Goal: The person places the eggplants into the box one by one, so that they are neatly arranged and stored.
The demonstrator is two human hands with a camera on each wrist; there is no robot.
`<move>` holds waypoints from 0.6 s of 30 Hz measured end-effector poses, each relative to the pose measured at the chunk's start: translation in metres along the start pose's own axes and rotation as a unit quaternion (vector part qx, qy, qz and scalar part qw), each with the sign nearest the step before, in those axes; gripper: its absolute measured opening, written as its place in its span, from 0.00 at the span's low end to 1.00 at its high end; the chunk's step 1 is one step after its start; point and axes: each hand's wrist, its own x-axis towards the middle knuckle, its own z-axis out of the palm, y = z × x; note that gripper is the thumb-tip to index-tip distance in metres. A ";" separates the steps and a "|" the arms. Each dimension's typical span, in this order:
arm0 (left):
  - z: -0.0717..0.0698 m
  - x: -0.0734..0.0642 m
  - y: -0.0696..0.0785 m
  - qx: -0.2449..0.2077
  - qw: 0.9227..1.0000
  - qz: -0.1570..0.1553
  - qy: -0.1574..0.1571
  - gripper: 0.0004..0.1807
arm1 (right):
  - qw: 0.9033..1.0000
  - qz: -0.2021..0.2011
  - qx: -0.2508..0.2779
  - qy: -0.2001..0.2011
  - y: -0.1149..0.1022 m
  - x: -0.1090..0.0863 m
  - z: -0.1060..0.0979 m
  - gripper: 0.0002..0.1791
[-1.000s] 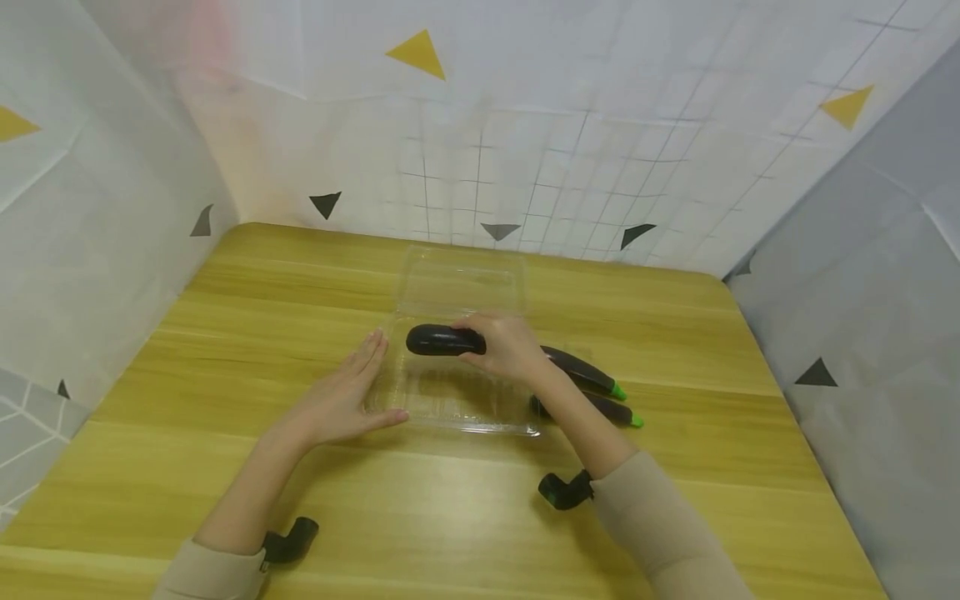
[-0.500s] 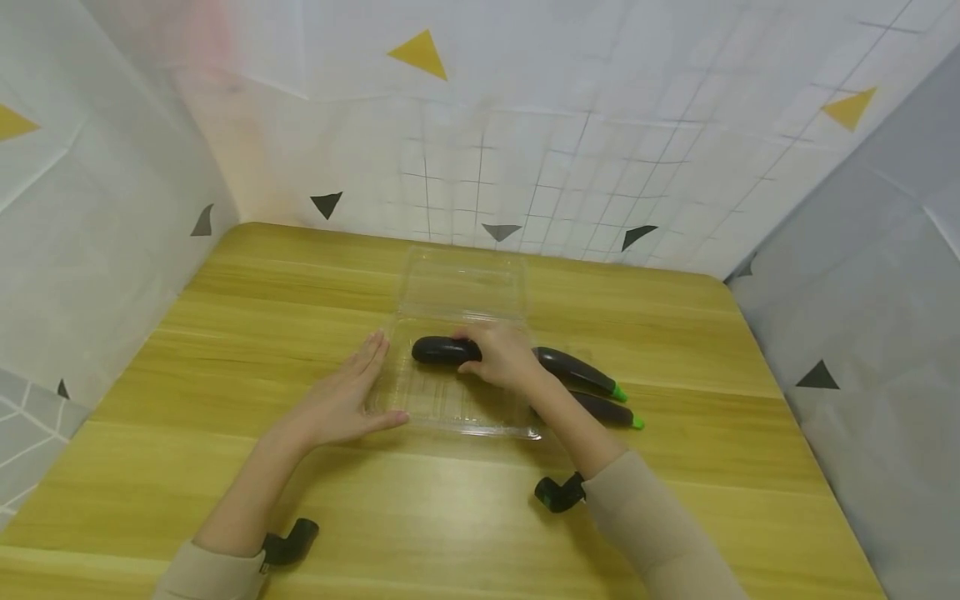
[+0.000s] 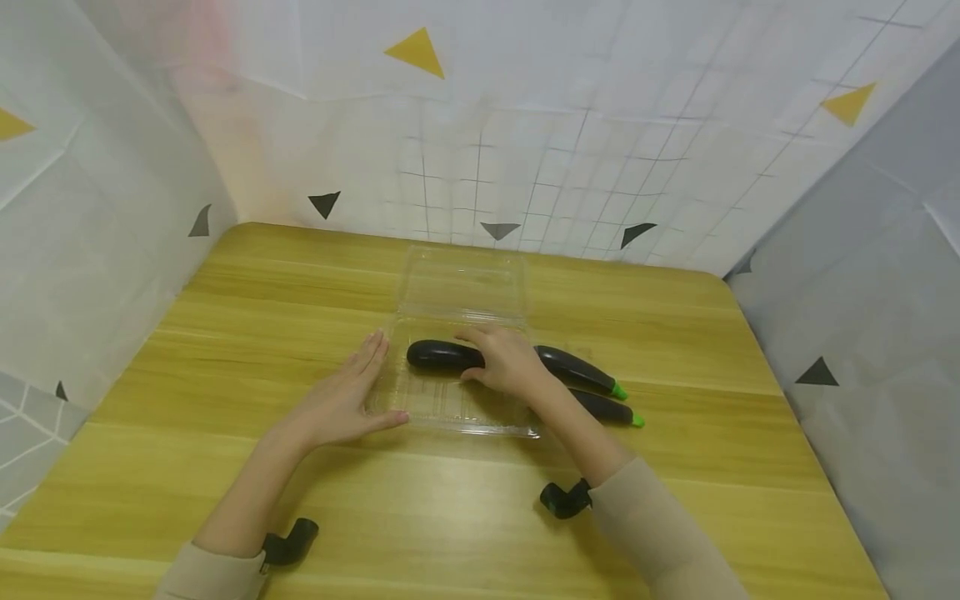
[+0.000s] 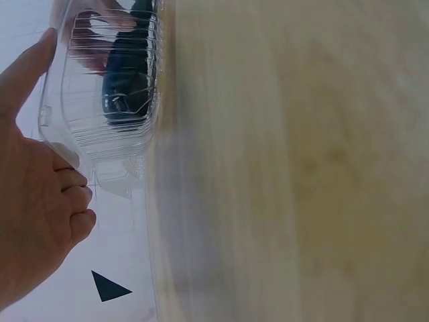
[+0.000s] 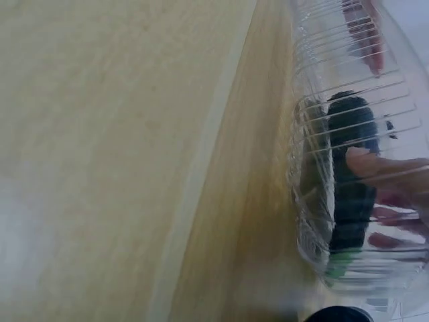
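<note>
An eggplant point(image 3: 442, 355), long, dark and glossy, lies inside a clear plastic clamshell container point(image 3: 442, 408). My right hand point(image 3: 510, 358) is over the eggplant's right part, hiding it in the head view. Its thumb and fingers straddle the eggplant loosely, thumb on the near side. In the right wrist view the thumb point(image 5: 365, 161) shows through the clear wall, against the eggplant, with several fingertips above it. My left hand point(image 3: 337, 404) rests at the container's left side, fingers straight along the edge and thumb stretched to the front left corner.
Two more eggplants, an upper one point(image 3: 577, 369) and a lower one point(image 3: 603, 408), lie right of the container, green stem ends to the right. The container's lid point(image 3: 462, 279) is folded back behind it. A white sheet point(image 3: 525, 125) stands behind the wooden table point(image 3: 300, 283).
The eggplant has come down from above the container to lie in it. My right hand has lowered with it, and its fingers now look looser. My left hand has not moved.
</note>
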 end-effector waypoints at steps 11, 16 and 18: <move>0.000 0.000 0.002 -0.001 1.000 -0.004 -0.002 0.61 | 0.998 -0.002 0.047 0.035 0.002 -0.020 -0.010 0.37; 0.000 -0.001 0.002 -0.002 1.000 -0.004 -0.003 0.61 | 0.994 0.004 0.091 0.065 0.006 -0.028 -0.016 0.35; 0.000 -0.001 0.002 -0.004 1.000 -0.004 -0.003 0.61 | 0.991 0.009 0.113 0.072 0.007 -0.032 -0.018 0.34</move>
